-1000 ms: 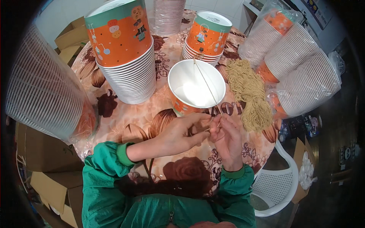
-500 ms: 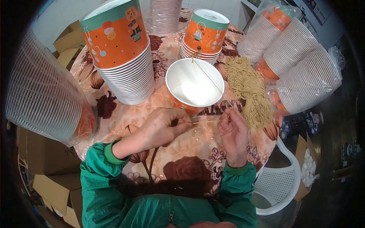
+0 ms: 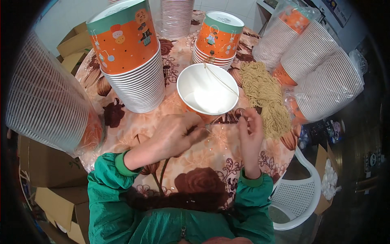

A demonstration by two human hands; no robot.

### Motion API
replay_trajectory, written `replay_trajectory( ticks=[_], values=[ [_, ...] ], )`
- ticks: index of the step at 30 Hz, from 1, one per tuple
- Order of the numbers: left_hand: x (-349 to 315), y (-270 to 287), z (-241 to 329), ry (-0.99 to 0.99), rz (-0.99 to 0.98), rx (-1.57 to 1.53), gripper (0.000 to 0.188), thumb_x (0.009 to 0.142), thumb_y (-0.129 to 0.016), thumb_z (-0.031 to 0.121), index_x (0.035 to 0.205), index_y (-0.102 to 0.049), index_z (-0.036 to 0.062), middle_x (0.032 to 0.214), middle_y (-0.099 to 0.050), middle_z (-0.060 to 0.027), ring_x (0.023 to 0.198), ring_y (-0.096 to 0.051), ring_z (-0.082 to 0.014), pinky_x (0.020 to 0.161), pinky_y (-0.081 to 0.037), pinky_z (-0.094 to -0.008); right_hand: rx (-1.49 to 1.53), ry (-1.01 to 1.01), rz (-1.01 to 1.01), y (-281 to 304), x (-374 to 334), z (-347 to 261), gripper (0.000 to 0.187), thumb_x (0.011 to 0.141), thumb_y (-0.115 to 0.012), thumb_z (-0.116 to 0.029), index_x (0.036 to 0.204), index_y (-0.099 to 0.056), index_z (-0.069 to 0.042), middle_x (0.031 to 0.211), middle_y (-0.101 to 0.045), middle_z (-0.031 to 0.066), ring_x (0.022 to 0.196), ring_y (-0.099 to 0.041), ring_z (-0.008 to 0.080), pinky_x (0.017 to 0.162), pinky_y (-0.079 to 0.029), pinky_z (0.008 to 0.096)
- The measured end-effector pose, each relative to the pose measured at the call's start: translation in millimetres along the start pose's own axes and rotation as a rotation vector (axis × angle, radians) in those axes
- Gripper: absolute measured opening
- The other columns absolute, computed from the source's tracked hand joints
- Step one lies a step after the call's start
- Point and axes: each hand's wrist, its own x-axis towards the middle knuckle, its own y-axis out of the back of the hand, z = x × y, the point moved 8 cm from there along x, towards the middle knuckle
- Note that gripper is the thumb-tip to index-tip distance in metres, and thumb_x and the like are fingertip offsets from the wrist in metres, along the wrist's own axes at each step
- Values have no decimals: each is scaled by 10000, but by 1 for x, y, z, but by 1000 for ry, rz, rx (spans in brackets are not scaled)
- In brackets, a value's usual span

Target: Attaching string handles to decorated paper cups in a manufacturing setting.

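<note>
My left hand [image 3: 178,132] is closed, thumb and fingers pinched on a thin tan string; a short end of it shows at the fingertips. To its right, my right hand [image 3: 252,132] is raised with bent fingers, thumb and fingertips close together. The string between the hands is hard to make out. Just beyond both hands stands a white-lined paper bucket [image 3: 208,89], its mouth tilted toward me and its outside orange. A brown cord tied in a bow [image 3: 209,61] sits at its far rim, with a strand hanging across the inside.
A hank of tan yarn [image 3: 264,97] lies right of the bucket. Nested orange and green buckets [image 3: 132,61] stand upside down behind, with a shorter stack [image 3: 219,38]. Plastic-wrapped stacks [image 3: 329,89] flank the flowered table. A white chair [image 3: 298,195] and cardboard boxes [image 3: 57,162] are beside it.
My right hand has turned and shifted slightly, its fingers more upright. The string that ran visibly taut between my hands shows less now. My left hand stays nearly in place.
</note>
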Motion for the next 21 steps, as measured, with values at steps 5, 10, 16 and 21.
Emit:
replay_trajectory(
  ticks=[5,10,16,21],
  values=[
    [0,-11,16,-176,87,69,173,901,-700,200,907,-683,29,767,-676,-153,710,-676,-352,621,-518,-454,-64,351,-210,-23,-22,-76,362,903,-612,66,1263,-581,33,1216,-595,174,924,-633,248,759,-535,303],
    [4,-12,15,-134,79,29,163,900,-694,189,891,-675,28,734,-664,-139,675,-666,-342,597,-503,-447,0,376,-370,-44,-40,-92,383,880,-617,93,1258,-574,46,1191,-604,226,981,-665,324,775,-569,365],
    [5,-10,9,66,-9,-84,175,893,-694,177,820,-658,22,661,-624,-119,599,-634,-303,567,-469,-415,-55,325,-330,-44,-41,-79,338,887,-672,71,1214,-607,18,1014,-647,177,843,-699,291,666,-576,343],
    [6,-10,8,73,-50,-79,159,893,-696,158,814,-669,22,634,-610,-123,582,-625,-294,563,-461,-410,-79,422,-286,-43,-41,-77,234,891,-691,56,1112,-632,10,935,-654,151,777,-697,295,622,-571,355]
  ],
)
